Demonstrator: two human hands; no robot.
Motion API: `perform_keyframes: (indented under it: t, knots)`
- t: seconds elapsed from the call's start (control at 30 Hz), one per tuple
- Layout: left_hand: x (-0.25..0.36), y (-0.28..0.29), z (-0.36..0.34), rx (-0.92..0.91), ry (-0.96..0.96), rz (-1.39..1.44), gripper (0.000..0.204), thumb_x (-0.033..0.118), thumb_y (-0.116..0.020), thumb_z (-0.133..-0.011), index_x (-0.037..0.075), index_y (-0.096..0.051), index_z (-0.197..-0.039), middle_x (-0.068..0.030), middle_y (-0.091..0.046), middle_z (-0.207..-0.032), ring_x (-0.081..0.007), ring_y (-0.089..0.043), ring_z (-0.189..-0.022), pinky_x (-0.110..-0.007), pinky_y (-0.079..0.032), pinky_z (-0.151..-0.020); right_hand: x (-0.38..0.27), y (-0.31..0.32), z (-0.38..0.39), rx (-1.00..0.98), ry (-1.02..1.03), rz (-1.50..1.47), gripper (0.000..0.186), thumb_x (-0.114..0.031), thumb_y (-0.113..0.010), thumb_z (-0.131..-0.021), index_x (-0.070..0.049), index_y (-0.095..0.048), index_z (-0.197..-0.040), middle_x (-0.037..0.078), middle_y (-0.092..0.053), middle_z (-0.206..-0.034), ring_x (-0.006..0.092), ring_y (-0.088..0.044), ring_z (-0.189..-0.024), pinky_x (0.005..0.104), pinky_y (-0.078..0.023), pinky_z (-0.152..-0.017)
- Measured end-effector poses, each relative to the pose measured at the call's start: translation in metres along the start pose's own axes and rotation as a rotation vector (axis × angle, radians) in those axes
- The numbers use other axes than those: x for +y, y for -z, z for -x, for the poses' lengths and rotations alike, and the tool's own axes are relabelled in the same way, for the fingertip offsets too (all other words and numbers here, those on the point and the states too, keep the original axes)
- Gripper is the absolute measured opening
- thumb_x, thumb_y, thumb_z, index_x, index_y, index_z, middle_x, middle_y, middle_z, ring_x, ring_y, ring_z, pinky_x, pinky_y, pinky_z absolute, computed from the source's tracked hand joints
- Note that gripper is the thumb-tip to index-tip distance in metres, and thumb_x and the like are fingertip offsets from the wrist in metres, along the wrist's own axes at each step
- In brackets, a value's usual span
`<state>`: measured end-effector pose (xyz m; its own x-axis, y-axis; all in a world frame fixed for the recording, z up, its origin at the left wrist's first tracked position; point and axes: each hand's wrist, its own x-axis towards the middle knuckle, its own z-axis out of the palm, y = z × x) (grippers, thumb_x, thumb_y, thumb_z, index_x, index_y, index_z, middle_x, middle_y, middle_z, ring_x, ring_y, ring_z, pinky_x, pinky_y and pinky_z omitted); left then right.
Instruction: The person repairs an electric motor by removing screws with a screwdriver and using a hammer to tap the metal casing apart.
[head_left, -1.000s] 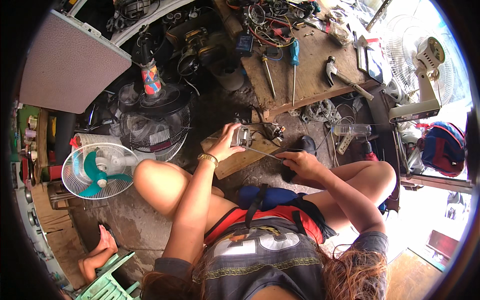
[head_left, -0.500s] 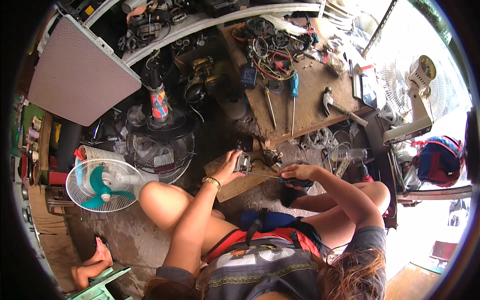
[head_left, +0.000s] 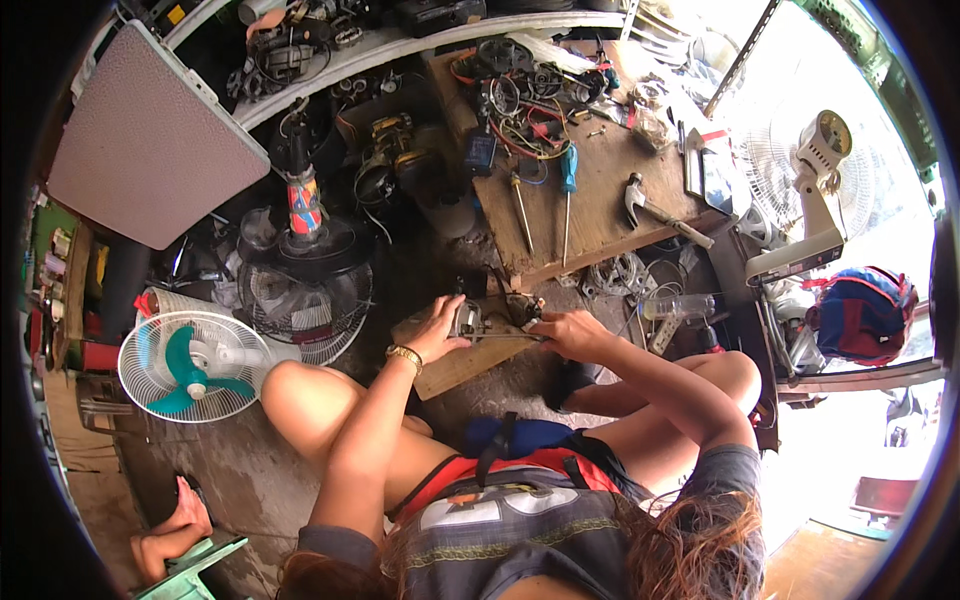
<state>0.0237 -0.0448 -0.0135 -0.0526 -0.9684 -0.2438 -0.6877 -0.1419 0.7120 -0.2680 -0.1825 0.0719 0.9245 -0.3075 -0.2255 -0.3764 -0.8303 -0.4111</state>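
My left hand (head_left: 436, 332), with a gold watch on the wrist, grips a small metal motor housing (head_left: 467, 320) above a wooden board. To its right, my right hand (head_left: 577, 335) is closed on a screwdriver (head_left: 508, 337), whose thin shaft runs left to the housing. My fingers hide its handle. A motor part with copper-coloured windings (head_left: 524, 308) lies just beyond my right fingertips. Under both hands is the wooden board (head_left: 470, 368) on the floor.
A wooden workbench (head_left: 610, 215) ahead carries a blue screwdriver (head_left: 569, 175), a yellow-handled screwdriver (head_left: 522, 212), a hammer (head_left: 660, 212) and tangled wires. Fan (head_left: 190, 370) with teal blades stands at left. Clear bottle (head_left: 680, 306) lies right. Another person's foot (head_left: 188, 505) shows lower left.
My right hand has moved toward the housing, and the screwdriver's black handle, visible before, is now hidden. My left hand still holds the housing. The whole view has shifted slightly.
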Motion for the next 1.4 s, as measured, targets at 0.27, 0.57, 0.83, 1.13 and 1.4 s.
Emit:
perform_keyframes:
  t: [0.27, 0.57, 0.83, 1.13, 1.4]
  knots:
    - [-0.005, 0.006, 0.001, 0.080, -0.045, 0.019, 0.105, 0.026, -0.086, -0.073, 0.011, -0.018, -0.152, -0.0213, -0.032, -0.138, -0.0388, -0.038, -0.131, -0.043, -0.035, -0.111, -0.013, -0.027, -0.008, 0.209, 0.125, 0.224, 0.040, -0.022, -0.063, -0.084, -0.021, -0.064, -0.125, 0.006, -0.061, -0.104, 0.0229, -0.063, -0.102, 0.0407, -0.048, -0.085]
    - [0.007, 0.002, 0.009, 0.145, 0.010, -0.019, 0.106, 0.013, -0.090, -0.058, 0.017, -0.032, -0.146, -0.0156, -0.043, -0.131, -0.0362, -0.044, -0.127, -0.044, -0.039, -0.107, 0.007, -0.010, 0.008, -0.308, -0.130, -1.203, 0.074, -0.010, -0.072, -0.082, -0.002, -0.039, -0.147, 0.015, -0.064, -0.118, 0.0262, -0.065, -0.102, 0.0372, -0.055, -0.081]
    - [0.004, 0.004, 0.006, 0.184, -0.068, 0.083, 0.106, 0.011, -0.091, -0.054, 0.016, -0.035, -0.145, -0.0153, -0.045, -0.127, -0.0363, -0.045, -0.125, -0.042, -0.040, -0.107, 0.016, -0.013, 0.029, -0.404, -0.510, -1.827, 0.058, -0.015, -0.062, -0.093, -0.008, -0.041, -0.146, 0.010, -0.068, -0.106, 0.0139, -0.060, -0.072, 0.0250, -0.046, -0.047]
    - [0.004, 0.009, 0.008, 0.194, 0.038, 0.005, 0.098, 0.013, -0.087, -0.057, 0.015, -0.038, -0.142, -0.0165, -0.047, -0.123, -0.0376, -0.050, -0.117, -0.043, -0.044, -0.103, -0.013, 0.029, 0.004, -0.045, -0.010, -0.085, 0.041, -0.020, -0.064, -0.091, -0.013, -0.057, -0.131, 0.005, -0.067, -0.092, 0.0158, -0.062, -0.068, 0.0286, -0.047, -0.045]
    - [0.012, 0.003, 0.007, 0.225, 0.019, -0.055, 0.093, 0.014, -0.085, -0.057, 0.018, -0.041, -0.140, -0.0163, -0.048, -0.119, -0.0381, -0.052, -0.114, -0.044, -0.047, -0.098, 0.017, 0.017, 0.016, -0.364, -0.646, -1.859, 0.041, -0.025, -0.064, -0.092, -0.014, -0.055, -0.130, 0.009, -0.067, -0.093, 0.0187, -0.067, -0.069, 0.0294, -0.049, -0.044]
